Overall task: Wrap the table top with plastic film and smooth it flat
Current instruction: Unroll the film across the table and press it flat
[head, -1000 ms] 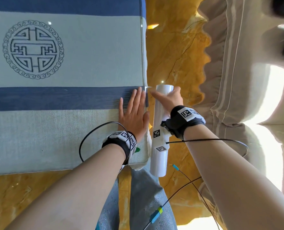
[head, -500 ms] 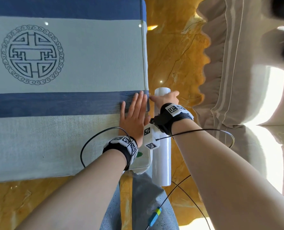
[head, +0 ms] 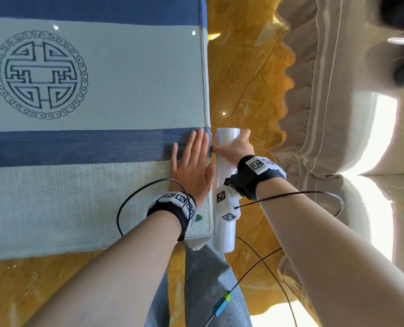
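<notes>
The table top (head: 116, 95) carries a pale cloth with blue stripes and a round blue emblem, and fills the left of the view. My left hand (head: 191, 164) lies flat with fingers together on the cloth at the table's right edge. A white roll of plastic film (head: 225, 192) stands upright just beyond that edge. My right hand (head: 235, 148) grips the roll near its top, thumb toward the table edge. The film itself is too clear to make out on the cloth.
A beige sofa with a frilled skirt (head: 326, 102) stands to the right across a strip of orange marble floor (head: 243, 67). Black sensor cables (head: 290, 197) hang from both wrist bands. My grey trouser leg (head: 203, 279) is below the table corner.
My right hand has brought the roll closer to the table edge and set it more upright. My left hand stays flat on the cloth at that edge.
</notes>
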`<action>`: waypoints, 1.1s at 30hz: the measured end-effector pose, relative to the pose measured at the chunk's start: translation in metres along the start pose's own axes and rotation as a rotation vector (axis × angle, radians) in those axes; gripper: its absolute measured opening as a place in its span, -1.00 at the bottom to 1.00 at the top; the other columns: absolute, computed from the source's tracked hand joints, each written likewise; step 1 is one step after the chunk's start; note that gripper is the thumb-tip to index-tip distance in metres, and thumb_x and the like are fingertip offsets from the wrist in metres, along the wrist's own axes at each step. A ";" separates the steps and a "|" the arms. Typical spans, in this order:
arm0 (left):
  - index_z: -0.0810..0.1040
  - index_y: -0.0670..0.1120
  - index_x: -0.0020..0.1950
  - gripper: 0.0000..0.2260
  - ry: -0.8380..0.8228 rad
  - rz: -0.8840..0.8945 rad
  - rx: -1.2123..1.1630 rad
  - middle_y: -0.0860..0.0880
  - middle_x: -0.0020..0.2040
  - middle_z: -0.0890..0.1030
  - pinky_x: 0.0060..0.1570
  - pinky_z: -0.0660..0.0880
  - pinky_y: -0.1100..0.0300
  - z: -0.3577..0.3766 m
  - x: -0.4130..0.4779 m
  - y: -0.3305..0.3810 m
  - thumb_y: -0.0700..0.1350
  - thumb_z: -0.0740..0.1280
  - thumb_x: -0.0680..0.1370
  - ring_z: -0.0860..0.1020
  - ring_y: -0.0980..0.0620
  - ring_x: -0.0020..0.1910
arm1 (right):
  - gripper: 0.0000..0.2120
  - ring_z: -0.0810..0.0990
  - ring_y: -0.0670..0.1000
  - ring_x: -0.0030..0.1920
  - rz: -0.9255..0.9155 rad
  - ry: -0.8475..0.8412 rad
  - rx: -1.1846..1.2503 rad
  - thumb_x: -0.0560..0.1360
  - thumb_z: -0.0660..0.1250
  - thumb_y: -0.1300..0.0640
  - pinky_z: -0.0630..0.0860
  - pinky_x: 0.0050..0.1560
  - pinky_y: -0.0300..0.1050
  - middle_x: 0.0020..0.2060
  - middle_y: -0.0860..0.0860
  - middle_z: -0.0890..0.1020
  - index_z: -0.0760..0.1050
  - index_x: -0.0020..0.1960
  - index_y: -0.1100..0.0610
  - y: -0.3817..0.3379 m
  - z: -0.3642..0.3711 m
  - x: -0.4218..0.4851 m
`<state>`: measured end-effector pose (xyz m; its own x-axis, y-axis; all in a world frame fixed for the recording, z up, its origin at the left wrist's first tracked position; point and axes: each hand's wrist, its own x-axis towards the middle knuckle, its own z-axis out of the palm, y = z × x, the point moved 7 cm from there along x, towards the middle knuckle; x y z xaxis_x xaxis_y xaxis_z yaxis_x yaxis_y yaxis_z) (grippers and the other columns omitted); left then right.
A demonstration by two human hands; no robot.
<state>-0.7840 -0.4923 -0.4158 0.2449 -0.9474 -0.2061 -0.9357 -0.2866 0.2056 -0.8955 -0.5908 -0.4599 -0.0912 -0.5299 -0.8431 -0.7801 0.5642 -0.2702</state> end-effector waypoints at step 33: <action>-0.11 -0.10 0.59 -0.38 0.242 -0.283 -0.022 -0.04 0.60 -0.06 0.51 -0.11 -0.11 -0.185 0.083 -0.015 0.11 -0.02 0.60 -0.09 0.02 0.57 | -0.45 0.48 0.20 -0.15 -0.241 0.409 -0.082 0.43 0.39 0.04 0.41 -0.21 -0.01 -0.07 0.14 0.44 0.19 0.27 0.19 -0.136 -0.176 -0.063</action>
<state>-0.7028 -0.5928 -0.2587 0.5487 -0.8356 -0.0259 -0.8173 -0.5427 0.1938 -0.8931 -0.7455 -0.2880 -0.1255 -0.8542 -0.5046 -0.8536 0.3521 -0.3838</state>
